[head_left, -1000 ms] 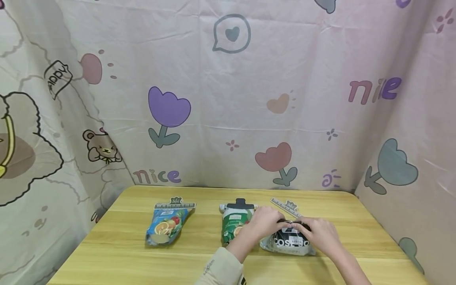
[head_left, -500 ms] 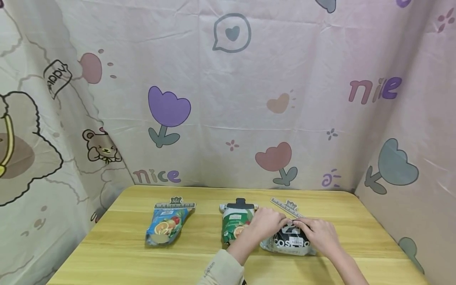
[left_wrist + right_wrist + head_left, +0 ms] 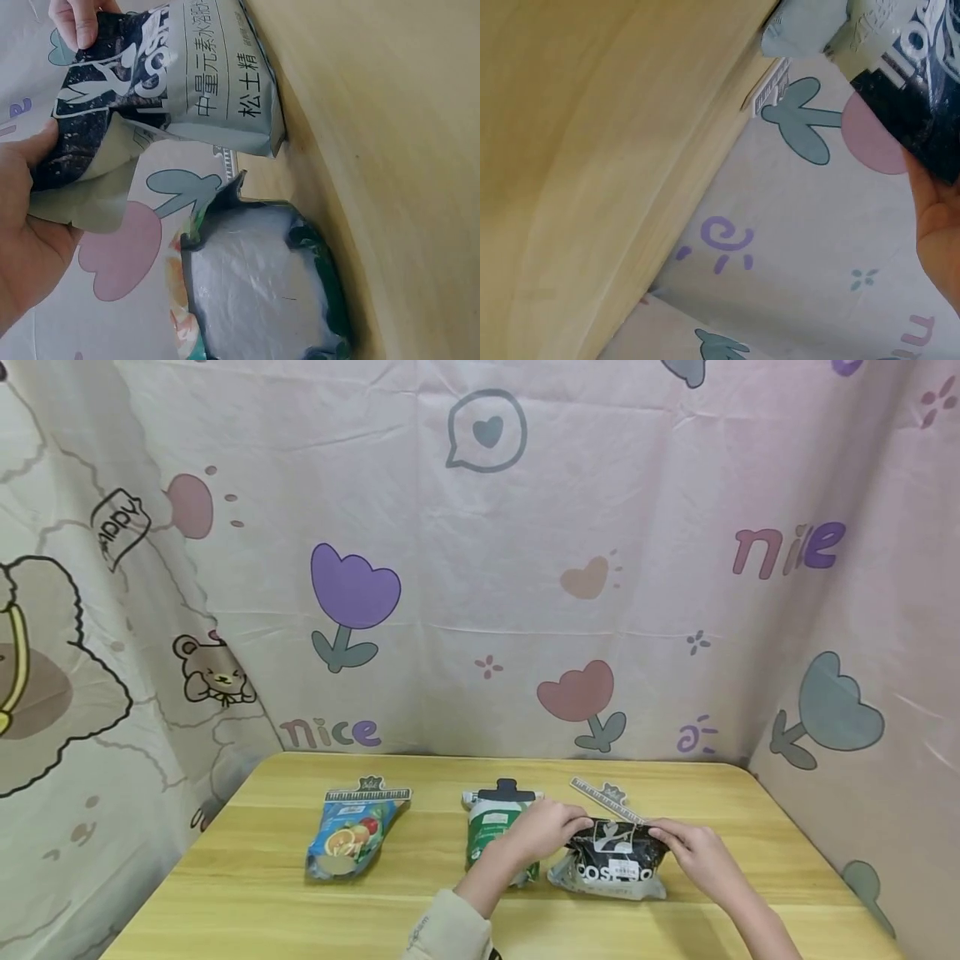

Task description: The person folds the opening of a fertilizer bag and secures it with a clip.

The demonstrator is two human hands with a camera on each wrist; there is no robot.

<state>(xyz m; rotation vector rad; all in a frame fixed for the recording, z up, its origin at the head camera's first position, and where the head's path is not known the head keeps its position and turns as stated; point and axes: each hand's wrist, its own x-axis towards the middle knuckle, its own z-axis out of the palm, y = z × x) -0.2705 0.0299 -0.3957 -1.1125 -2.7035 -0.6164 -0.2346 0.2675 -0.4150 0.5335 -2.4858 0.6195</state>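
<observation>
A black and pale grey packaging bag [image 3: 617,865] with white lettering stands on the table at the right. My left hand [image 3: 542,830] pinches its top left corner, thumb in front in the left wrist view. At the top right corner my right hand [image 3: 699,858] pinches the bag's edge. The top edge is stretched between both hands. Behind the bag lies a loose bag clip [image 3: 606,798] with a piano-key pattern. Just left, partly hidden by my left arm, is a green bag [image 3: 495,827] with a black clip [image 3: 507,789] across its top.
A blue bag [image 3: 349,837] with fruit pictures lies at the left, a piano-key clip [image 3: 369,792] along its top. The wooden table [image 3: 247,893] ends at a printed curtain [image 3: 450,693] behind and at both sides.
Both hands have moved apart along the bag's top, left hand leftward and right hand rightward. The bag's folded or gathered top is now spread out wide, showing more of its black front.
</observation>
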